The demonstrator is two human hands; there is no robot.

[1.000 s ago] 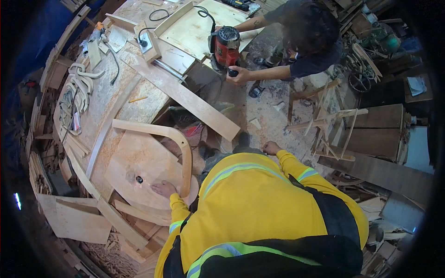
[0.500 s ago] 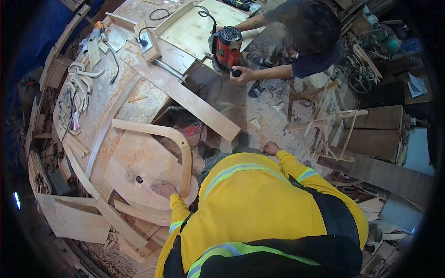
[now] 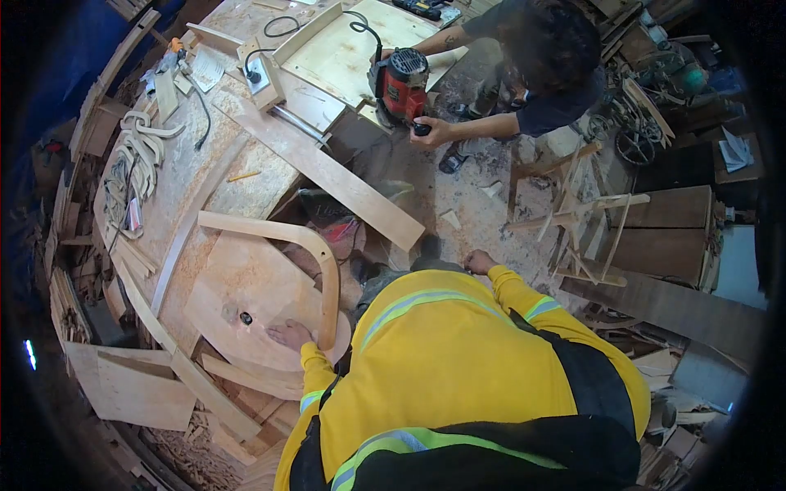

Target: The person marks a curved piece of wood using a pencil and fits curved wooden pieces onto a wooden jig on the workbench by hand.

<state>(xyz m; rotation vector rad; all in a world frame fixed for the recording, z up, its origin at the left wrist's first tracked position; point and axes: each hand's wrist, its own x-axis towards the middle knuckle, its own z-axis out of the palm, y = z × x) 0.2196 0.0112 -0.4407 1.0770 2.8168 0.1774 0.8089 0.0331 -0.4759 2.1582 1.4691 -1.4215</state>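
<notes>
My left hand (image 3: 290, 335) lies flat with its fingers spread on a pale wooden panel (image 3: 246, 282), to the right of a small dark hole. Just right of that hand is the lower end of a curved wooden piece (image 3: 321, 254), which bends across the panel. My right hand (image 3: 478, 262) hangs in front of my yellow jacket, above the dusty floor, with its fingers curled; whether it holds anything is too small to make out. Across from me, a co-worker holds a red and black power tool (image 3: 403, 86) in both hands.
A long plank (image 3: 327, 172) reaches out past the workbench edge. On the bench are a pencil (image 3: 244, 175), a power socket block (image 3: 260, 80) and curved wooden pieces (image 3: 143, 155). A wooden frame (image 3: 581, 217) stands at the right. Scrap wood lies at lower left.
The co-worker's hands and the power tool have shifted slightly to the right. Both of my hands have stayed in place.
</notes>
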